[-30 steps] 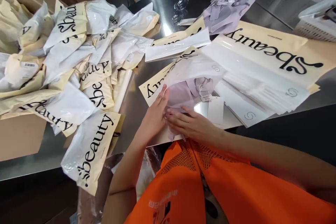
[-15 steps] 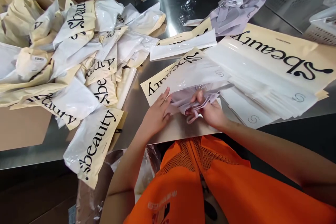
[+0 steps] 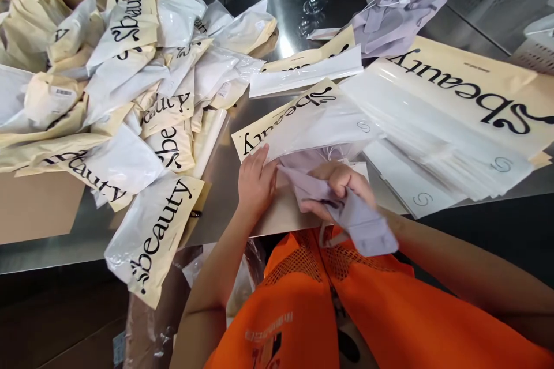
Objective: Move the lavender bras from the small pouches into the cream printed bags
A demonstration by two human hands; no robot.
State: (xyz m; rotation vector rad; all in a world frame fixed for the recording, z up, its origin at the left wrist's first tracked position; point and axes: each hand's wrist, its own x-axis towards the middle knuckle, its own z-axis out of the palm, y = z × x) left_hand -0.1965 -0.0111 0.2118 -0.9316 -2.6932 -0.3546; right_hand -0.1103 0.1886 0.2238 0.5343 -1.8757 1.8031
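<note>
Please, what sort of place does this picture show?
Probably a packing workplace: on the metal table are a pile of bulging bags and a stack of flat bags.

The right bare hand [image 3: 346, 181], which one second ago lay against the left bare hand [image 3: 256, 181], is now apart from it. Its grip has lifted a folded part of the soft lilac fabric garment [image 3: 374, 233], now reaching past the near edge of the counter [image 3: 223, 190].

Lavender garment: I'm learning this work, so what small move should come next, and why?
Probably fold in the lavender garment's loose end: the right hand grips it, one end sticks out before the orange vest, and the left hand lies against the beauty-printed bag.
</note>
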